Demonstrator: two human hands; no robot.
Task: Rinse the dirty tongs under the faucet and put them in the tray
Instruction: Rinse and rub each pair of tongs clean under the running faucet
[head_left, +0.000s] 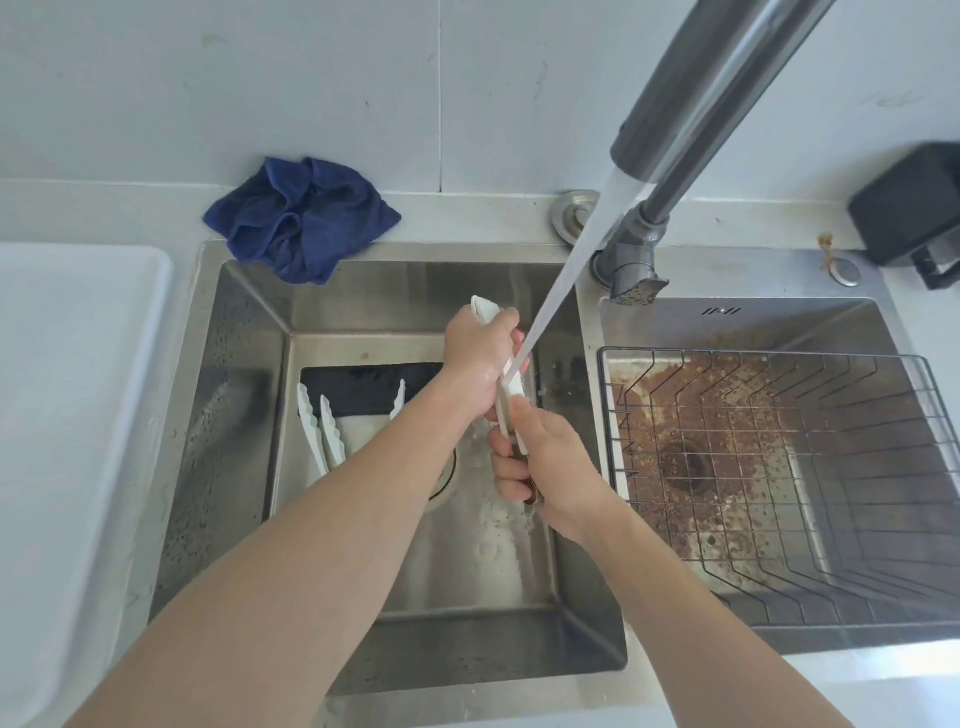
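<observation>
Water streams from the grey faucet onto white tongs held over the left sink basin. My left hand grips the tongs near their upper end, whose tip sticks out above the fist. My right hand grips their lower part, where brown dirt shows between the fingers. More white tongs lie in a black container at the basin's back left, partly hidden by my left forearm. A white tray sits on the counter at the far left.
A crumpled blue cloth lies on the sink's back rim. The right basin holds a wire rack over a rust-stained bottom. A black appliance stands at the back right. The drain shows under my left forearm.
</observation>
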